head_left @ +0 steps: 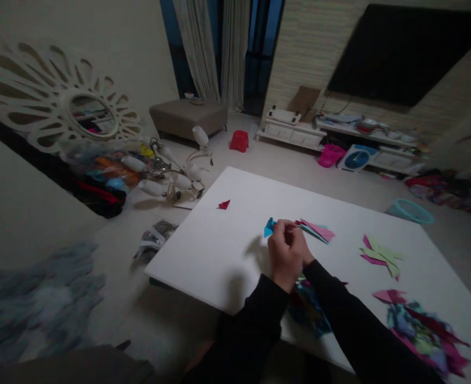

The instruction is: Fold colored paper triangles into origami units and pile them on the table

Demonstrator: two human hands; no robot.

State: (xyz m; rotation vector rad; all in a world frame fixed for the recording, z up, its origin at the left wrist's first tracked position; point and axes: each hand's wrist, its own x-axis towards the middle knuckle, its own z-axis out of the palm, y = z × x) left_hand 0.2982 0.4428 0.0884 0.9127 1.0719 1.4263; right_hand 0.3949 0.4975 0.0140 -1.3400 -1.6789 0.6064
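Observation:
A small blue folded paper [269, 228] sticks out from the fingertips of my two hands, just above the white tabletop. My left hand [280, 255] is closed on it in a pinch. Right beside, my right hand [299, 246] also has its fingers closed at the same paper, though its fingertips are partly hidden. Behind my hands lies a fan of pink and teal paper pieces [319, 231]. A small red folded paper [224, 205] sits alone toward the far left of the table. Under my forearms a dark, multicoloured paper pile [309, 309] is partly covered.
The white table [195, 250] also bears green and magenta strips [381, 255] and a heap of coloured papers [423, 336] on the right. Beyond stand a red stool [239, 141], a pink bin [331, 155] and a turquoise basket [413, 211]. A lamp fixture [179, 181] lies left.

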